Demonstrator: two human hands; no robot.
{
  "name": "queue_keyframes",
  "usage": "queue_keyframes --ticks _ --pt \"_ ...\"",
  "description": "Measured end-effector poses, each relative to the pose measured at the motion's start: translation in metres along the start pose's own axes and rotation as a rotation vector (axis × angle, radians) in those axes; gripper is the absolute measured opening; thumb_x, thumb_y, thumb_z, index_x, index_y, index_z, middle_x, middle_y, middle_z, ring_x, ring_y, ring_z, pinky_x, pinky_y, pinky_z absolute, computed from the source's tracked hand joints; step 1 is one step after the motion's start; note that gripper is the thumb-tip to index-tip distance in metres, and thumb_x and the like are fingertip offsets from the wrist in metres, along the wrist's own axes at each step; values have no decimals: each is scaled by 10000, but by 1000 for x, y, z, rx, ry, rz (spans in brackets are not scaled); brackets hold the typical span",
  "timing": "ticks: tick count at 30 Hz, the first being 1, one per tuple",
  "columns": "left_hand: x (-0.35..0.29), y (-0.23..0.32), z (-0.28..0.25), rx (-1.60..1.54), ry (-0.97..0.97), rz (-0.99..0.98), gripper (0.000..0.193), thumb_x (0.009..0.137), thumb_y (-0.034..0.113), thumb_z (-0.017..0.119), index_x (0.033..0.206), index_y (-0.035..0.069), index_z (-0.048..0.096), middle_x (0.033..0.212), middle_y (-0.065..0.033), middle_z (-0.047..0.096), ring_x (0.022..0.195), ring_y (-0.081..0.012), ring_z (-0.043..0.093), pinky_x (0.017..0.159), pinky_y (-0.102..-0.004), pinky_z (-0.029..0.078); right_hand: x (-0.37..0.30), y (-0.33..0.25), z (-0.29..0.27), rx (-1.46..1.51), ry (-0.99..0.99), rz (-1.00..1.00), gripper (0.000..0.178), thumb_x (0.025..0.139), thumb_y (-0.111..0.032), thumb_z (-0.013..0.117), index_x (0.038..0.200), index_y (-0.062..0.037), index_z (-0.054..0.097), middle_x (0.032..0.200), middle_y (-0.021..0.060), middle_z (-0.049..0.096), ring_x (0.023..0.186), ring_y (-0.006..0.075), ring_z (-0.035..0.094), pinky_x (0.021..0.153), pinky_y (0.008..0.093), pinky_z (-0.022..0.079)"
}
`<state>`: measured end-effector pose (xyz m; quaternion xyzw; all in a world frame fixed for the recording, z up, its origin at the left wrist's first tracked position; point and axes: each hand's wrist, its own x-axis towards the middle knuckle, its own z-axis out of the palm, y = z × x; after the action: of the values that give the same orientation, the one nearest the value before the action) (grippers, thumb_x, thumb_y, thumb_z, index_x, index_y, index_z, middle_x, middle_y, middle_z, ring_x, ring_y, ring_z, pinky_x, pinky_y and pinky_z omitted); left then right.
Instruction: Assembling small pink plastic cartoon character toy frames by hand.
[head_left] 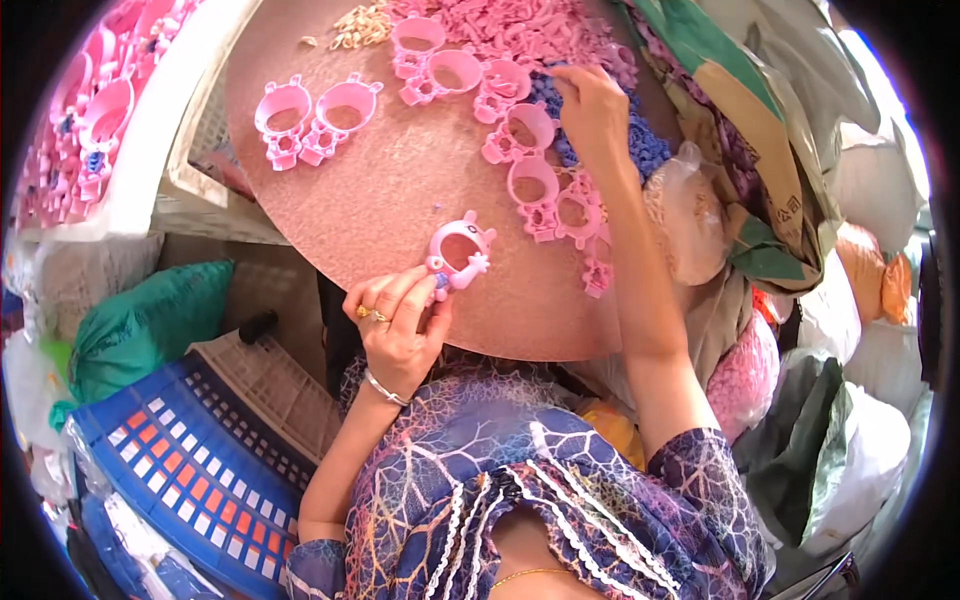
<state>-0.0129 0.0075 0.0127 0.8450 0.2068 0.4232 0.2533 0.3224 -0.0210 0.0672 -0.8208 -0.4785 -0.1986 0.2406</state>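
In my left hand (398,322) is a pink plastic frame (439,245) with a round opening, small ears and a blue piece at its lower end; thumb and fingers grip it near the front edge of the round table (385,190). My right hand (597,115) reaches to the far right, over a pile of small blue plastic parts (645,145). Its fingers are drawn together in a pinch at the pile's left edge; what they hold is too small to make out. A chain of pink plastic frames (530,183) curves along the table just left of my right arm.
Two pink frames (345,107) lie at the left. Loose pink parts (510,30) heap up at the back, beside cream-coloured pieces (360,27). A clear bag (685,225) sits right of my forearm. A blue plastic basket (190,470) stands below left, and sacks (860,430) crowd the right.
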Motion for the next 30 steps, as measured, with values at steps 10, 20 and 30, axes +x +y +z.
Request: queue_keyframes --ticks 10,20,30 --pt "-3 -4 1 31 7 2 398 706 78 863 1068 121 706 1100 -12 700 957 -206 640 943 -368 414 24 30 31 -268 -3 -60 150 884 -190 667 893 -77 766 937 142 720 886 358 684 776 451 532" --pt "-2 -4 4 22 27 21 404 682 76 879 1044 125 709 1082 -6 704 926 -197 641 919 -355 419 5 41 28 43 -19 -65 147 832 -165 749 939 -64 743 953 135 729 891 346 681 787 425 525" --pt "-1 -2 0 21 39 11 403 663 59 863 1029 125 706 1078 2 698 910 -190 649 913 -358 418 -25 -36 -40 1383 -200 747 142 1011 -167 642 1052 -31 637 870 52 655 714 141 610 620 277 505"
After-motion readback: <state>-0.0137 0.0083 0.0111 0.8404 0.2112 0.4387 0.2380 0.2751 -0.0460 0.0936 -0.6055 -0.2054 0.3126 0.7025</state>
